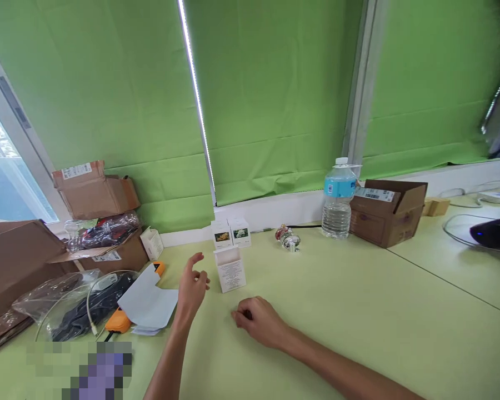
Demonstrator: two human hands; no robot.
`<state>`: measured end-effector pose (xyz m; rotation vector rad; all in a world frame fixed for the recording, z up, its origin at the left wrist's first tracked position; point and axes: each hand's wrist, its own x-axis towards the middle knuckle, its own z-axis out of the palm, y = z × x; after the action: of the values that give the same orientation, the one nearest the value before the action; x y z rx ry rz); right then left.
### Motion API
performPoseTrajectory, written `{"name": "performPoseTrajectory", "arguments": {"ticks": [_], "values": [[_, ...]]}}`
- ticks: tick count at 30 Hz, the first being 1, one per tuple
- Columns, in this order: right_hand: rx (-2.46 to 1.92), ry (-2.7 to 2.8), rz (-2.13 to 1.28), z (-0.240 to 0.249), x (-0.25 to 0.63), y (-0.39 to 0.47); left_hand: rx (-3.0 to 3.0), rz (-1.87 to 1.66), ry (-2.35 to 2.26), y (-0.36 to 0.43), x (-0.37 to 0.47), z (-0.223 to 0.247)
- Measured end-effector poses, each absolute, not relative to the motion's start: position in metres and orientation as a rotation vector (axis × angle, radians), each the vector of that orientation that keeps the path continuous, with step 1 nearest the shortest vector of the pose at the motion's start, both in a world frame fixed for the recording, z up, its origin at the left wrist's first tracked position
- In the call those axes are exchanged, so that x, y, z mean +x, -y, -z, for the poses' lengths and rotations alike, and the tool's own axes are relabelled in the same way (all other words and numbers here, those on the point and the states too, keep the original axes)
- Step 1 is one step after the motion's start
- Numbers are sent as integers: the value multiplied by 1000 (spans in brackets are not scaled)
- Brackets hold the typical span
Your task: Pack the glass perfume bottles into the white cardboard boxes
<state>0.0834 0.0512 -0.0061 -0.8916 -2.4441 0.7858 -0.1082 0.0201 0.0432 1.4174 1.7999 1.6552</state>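
A small white carton (230, 273) stands upright on the table with its top open and fine print on its front. My left hand (192, 288) is raised just left of it, apart from it, index finger stretched and the other fingers partly curled, holding nothing. On the table in front of the carton rests my right hand (260, 322), its fingers curled closed; whatever is inside them, if anything, is hidden. Behind the carton stand two similar white boxes, one with an orange picture (222, 237) and one with a white flower picture (241, 235).
Shiny red and silver ornaments (288, 239) lie at the back, near a water bottle (337, 205) and an open cardboard box (385, 216). On the left are stacked cardboard boxes (94, 194), folded white paper (150, 300), an orange-ended device (118, 321) and bagged cables (95, 303). A black device (495, 234) sits far right.
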Motion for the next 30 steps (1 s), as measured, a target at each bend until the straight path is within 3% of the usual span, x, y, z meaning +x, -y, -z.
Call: {"name": "performPoseTrajectory", "arguments": {"ticks": [6,14,20,30], "values": [[-863,2511,-547,7,83,-46,1672,-1576,-2232,7,-139,-55],[-847,2527,-508,14,80,-48,1706,-1473,-2713,62,-181,-46],[-840,2520,-540,14,80,-49,1630,-1104,-3234,72,-202,-45],[-825,2529,-507,15,80,-49,1449,-960,-3297,74,-209,-35]]}}
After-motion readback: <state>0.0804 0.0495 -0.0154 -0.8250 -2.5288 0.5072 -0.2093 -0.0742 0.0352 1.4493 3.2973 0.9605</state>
